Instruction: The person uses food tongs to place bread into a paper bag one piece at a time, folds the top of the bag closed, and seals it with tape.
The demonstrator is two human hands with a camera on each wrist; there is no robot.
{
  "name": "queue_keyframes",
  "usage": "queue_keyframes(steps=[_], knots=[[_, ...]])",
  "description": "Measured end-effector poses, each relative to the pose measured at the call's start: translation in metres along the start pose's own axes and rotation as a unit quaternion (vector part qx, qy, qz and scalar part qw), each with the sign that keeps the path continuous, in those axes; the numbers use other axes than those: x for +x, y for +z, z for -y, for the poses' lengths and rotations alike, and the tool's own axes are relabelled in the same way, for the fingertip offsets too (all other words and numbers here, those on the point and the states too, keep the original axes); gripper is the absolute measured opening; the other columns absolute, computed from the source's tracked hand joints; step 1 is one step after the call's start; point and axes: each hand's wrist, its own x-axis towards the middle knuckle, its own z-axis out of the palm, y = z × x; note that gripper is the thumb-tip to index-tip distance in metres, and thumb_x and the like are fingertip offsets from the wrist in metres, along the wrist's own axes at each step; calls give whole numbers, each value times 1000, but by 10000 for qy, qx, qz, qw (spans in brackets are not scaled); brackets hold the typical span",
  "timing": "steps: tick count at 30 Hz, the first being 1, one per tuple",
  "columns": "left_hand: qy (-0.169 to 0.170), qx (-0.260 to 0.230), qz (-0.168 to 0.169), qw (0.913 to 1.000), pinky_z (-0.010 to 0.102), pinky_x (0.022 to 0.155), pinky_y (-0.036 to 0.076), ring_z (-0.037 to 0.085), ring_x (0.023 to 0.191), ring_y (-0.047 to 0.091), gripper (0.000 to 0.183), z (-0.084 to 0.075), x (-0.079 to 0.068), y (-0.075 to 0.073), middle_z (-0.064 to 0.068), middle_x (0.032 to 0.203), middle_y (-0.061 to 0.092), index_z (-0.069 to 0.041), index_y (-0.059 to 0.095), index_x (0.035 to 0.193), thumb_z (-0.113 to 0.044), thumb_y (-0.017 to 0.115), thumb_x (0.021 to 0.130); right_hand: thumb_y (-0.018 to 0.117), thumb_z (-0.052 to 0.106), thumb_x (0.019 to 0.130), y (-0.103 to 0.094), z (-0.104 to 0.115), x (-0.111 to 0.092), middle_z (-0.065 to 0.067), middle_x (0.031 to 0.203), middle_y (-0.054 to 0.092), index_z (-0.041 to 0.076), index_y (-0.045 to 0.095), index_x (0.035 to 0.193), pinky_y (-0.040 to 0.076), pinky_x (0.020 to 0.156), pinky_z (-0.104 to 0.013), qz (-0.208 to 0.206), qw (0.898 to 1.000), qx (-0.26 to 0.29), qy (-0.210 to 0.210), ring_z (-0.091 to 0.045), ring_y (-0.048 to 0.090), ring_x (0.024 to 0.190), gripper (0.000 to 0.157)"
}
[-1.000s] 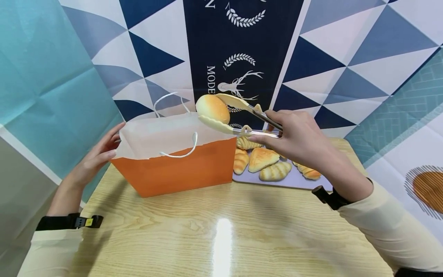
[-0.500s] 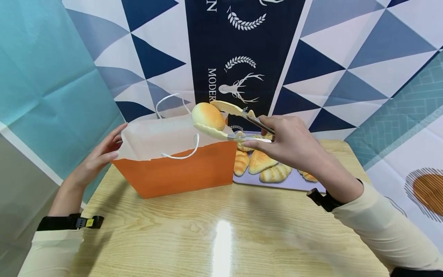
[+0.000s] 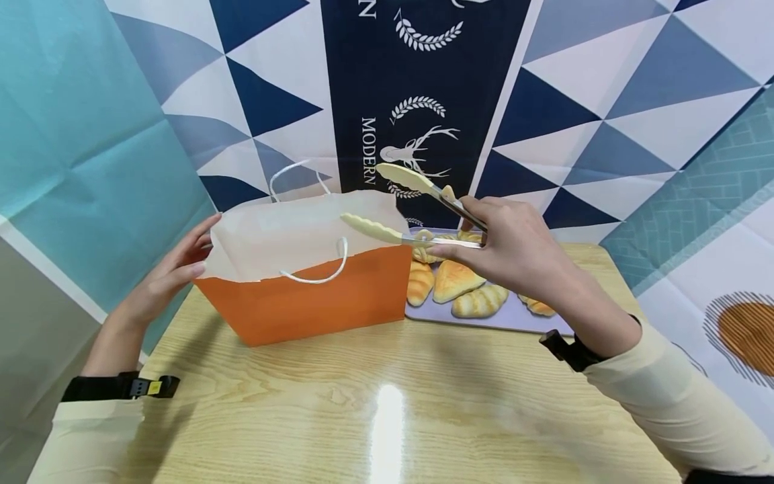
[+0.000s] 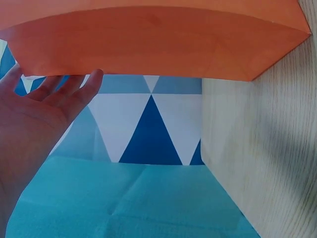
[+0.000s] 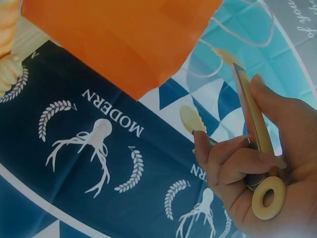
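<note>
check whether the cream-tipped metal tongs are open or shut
Open: in the head view, the tongs show a clear gap between their tips.

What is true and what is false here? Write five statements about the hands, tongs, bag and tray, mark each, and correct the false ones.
1. The right hand holds the tongs. True.
2. The tongs' tips are pressed together. False: they stand apart, with nothing between them.
3. The left hand is at the rim of the orange bag. True.
4. Pieces of bread lie on the purple tray. True.
5. In the head view, the tray shows left of the bag. False: it shows on the bag's right.
</note>
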Motion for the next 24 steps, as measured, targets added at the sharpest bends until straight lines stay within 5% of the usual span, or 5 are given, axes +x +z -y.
queue_keyframes(steps=[12, 24], knots=[[-111, 93, -41, 9999, 16, 95, 39, 26, 129, 36, 66, -3, 0, 0, 11, 148, 33, -19, 11, 161, -3, 32, 100, 74, 60, 77, -7, -20, -17, 0, 70, 61, 14, 63, 81, 37, 52, -34, -183, 9993, -130, 299, -16, 46, 53, 48], [27, 19, 46, 10000, 18, 95, 40, 23, 127, 40, 67, 0, 1, -2, 11, 147, 35, -16, 10, 161, -1, 31, 99, 74, 64, 74, -13, -52, -44, -7, 76, 63, 11, 70, 100, 36, 49, -36, -15, 9945, -61, 1043, -20, 46, 57, 60]])
